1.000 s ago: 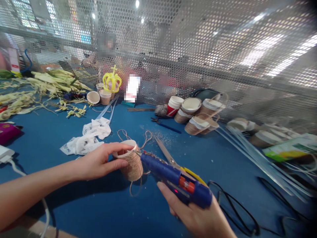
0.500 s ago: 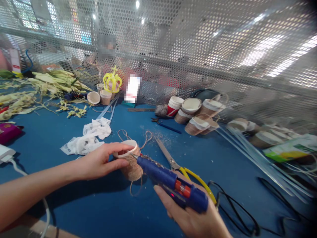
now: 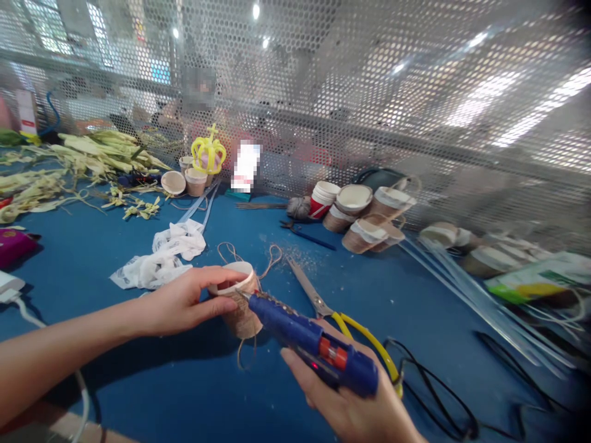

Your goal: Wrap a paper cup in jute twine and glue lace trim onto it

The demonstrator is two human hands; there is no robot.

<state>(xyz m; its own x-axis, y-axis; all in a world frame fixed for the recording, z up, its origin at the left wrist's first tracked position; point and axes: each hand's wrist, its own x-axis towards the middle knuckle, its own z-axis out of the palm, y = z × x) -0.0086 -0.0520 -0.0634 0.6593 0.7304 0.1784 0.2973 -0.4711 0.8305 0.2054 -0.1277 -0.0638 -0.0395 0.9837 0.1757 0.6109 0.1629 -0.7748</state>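
My left hand [image 3: 196, 298] grips a small twine-wrapped cup [image 3: 244, 317] by its rim, fingers inside and thumb outside. The cup is tilted, and loose loops of twine [image 3: 272, 261] stick out behind it and below it. In my right hand [image 3: 341, 400] is a blue hot glue gun [image 3: 309, 338] with a red part in its body and a small red light. Its nozzle points at the cup's side just below the rim, close to my left thumb; whether it touches I cannot tell. Scissors [image 3: 318, 301] with yellow handles lie behind the glue gun.
Crumpled white lace [image 3: 175, 252] lies left of the cup. Several wrapped cups [image 3: 367, 234], pliers [image 3: 309, 237] and clear glue sticks [image 3: 480, 301] are spread to the right. Corn husks [image 3: 101, 154] lie at the back left. A black cable [image 3: 429, 381] coils at right. A perforated metal screen [image 3: 295, 80] stands behind.
The glue gun's nozzle has shifted slightly left and down along the cup's side. My left hand keeps its hold on the cup. The whole view has moved a little.
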